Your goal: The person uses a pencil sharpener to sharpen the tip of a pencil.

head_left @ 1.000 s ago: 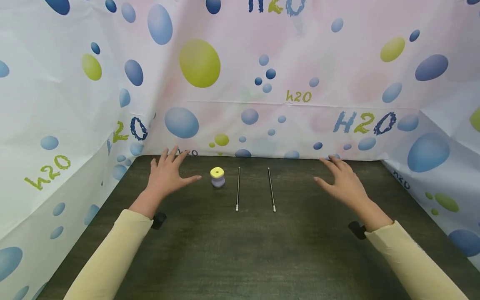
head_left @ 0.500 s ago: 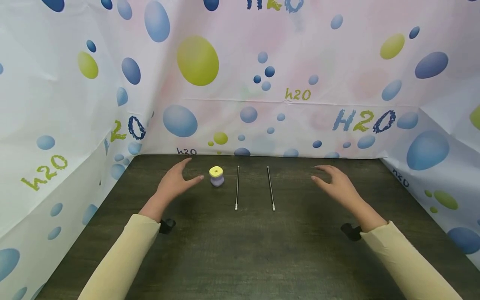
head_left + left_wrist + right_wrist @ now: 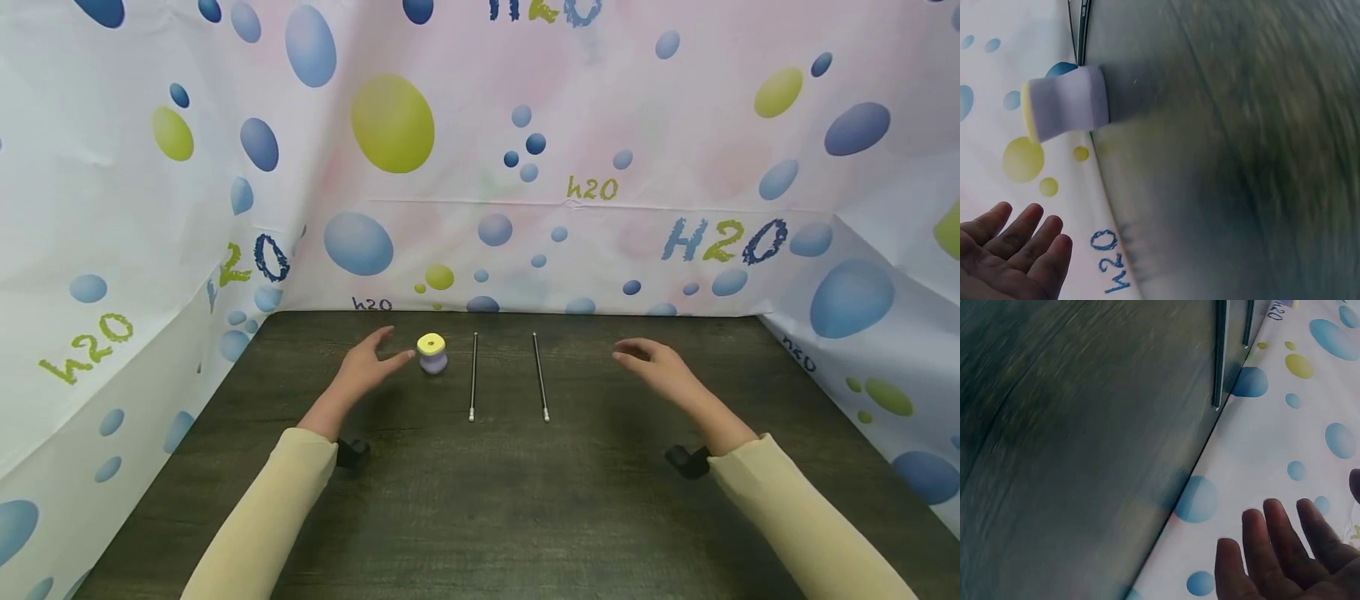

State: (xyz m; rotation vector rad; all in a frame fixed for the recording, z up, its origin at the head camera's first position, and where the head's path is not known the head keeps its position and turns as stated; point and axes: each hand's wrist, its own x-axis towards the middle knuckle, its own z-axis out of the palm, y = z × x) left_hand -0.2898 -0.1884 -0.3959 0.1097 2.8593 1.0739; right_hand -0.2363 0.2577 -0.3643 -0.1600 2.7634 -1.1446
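In the head view my left hand (image 3: 362, 367) hovers just left of a small waisted, sponge-like block (image 3: 432, 354), yellow on top and lavender below. Its fingers are spread from the thumb, whose tip comes close to the block; contact cannot be told. Two thin, dark metal-looking rods with pale near ends lie lengthwise on the table: a left rod (image 3: 473, 377) beside the block and a right rod (image 3: 541, 377) farther over. My right hand (image 3: 660, 368) is held right of the rods, fingers extended, holding nothing. The left wrist view shows the block (image 3: 1066, 103) beyond the extended fingers (image 3: 1019, 240).
The dark wooden table (image 3: 480, 508) ends at a white back sheet (image 3: 480, 183) printed with blue and green bubbles and H2O lettering. Similar sheets rise along both sides. A black strap (image 3: 352, 454) sits at the left wrist, another black strap (image 3: 686, 461) at the right.
Both hands have moved inward, the left toward the sponge-like block and the right toward the rods. Their fingers have drawn in from a wider spread. Block and rods stay in place.
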